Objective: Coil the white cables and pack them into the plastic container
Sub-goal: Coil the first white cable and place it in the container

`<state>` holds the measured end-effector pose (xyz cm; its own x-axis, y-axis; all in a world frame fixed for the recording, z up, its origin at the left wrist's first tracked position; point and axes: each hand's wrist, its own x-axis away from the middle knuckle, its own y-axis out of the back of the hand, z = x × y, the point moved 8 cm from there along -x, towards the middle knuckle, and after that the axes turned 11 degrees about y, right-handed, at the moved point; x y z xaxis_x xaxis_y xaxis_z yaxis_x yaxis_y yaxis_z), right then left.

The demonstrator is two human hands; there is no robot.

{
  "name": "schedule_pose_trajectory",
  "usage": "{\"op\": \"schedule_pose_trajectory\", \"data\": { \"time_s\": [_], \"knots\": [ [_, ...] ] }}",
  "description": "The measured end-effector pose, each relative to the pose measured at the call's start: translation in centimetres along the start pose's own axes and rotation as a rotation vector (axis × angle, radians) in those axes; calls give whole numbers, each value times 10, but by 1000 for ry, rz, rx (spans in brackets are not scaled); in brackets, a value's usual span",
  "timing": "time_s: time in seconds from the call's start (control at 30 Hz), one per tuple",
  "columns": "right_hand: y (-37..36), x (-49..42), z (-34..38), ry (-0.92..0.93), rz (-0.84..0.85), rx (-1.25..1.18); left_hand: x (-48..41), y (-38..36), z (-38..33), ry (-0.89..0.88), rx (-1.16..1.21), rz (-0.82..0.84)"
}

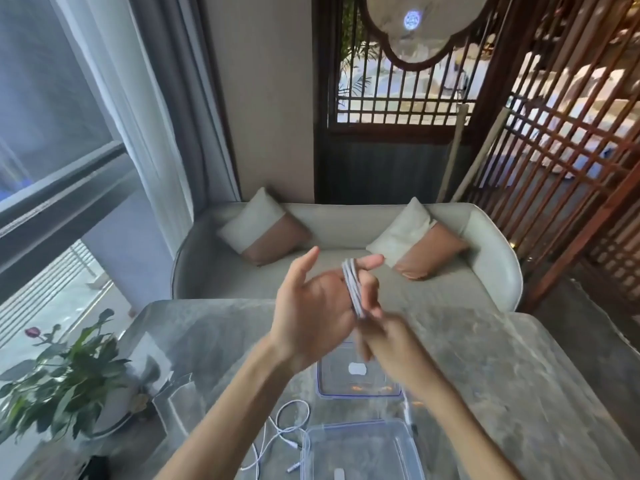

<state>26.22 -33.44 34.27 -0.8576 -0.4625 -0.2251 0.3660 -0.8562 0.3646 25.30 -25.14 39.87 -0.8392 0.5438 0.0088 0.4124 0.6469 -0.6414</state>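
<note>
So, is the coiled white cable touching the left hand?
Touching. The head view shows the coiled white cable looped round the fingers of the left hand.

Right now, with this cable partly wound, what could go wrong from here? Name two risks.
1. The coil sits round the fingers of the left hand, with the thumb lifted clear, so the grip looks light. The right hand is blurred, probably moving fast, so loops may slip off or cross.
2. The loose cable lies in tangled loops beside the near container, close under the left forearm. The arm could snag it and drag it.
</note>
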Motion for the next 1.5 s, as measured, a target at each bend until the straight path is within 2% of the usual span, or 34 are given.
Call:
{"op": "schedule_pose_trajectory", "data": {
  "time_s": [0.07, 0.17, 0.23, 0.3, 0.33, 0.4, 0.47, 0.53, 0.6, 0.7, 0.83, 0.9, 1.07, 1.27, 1.43, 1.5],
  "knots": [
    [-16, 27, -5, -9, 88, 142, -6, 29, 0, 1, -22, -174],
    [-1, 36, 14, 87, 217, 702, -13, 39, 26, 179, -254, -331],
    [23, 27, 49, 277, 153, 971, -14, 21, 52, 281, -451, -254],
    [46, 20, 78, 470, 53, 1033, -10, -8, 65, 256, -578, -44],
    [55, 18, 86, 557, 28, 979, -6, -17, 67, 239, -583, 35],
    [66, 8, 85, 616, 31, 685, 2, -23, 63, 271, -485, 124],
    [68, -5, 69, 545, 82, 323, 11, -23, 59, 322, -386, 177],
    [60, -10, 46, 413, 79, 64, 18, -20, 54, 323, -314, 199],
    [45, -5, 20, 265, -10, -151, 18, -12, 46, 266, -241, 159],
    [22, 7, 2, 196, -144, -276, 11, 2, 35, 180, -101, 84],
    [3, 13, 14, 186, -41, -564, 4, 24, 32, 146, -67, -42],
    [1, 13, 15, 163, -50, -588, 0, 35, 33, 141, -119, -149],
    [0, 11, -5, 37, -233, -549, -6, 54, 37, 147, -345, -419],
    [2, 11, -22, 11, -416, -458, -17, 61, 37, 173, -384, -526],
    [6, 15, -34, -35, -476, -380, -20, 76, 48, 114, -385, -692],
    [7, 16, -38, -50, -483, -295, -24, 80, 53, 111, -391, -709]
  ]
}}
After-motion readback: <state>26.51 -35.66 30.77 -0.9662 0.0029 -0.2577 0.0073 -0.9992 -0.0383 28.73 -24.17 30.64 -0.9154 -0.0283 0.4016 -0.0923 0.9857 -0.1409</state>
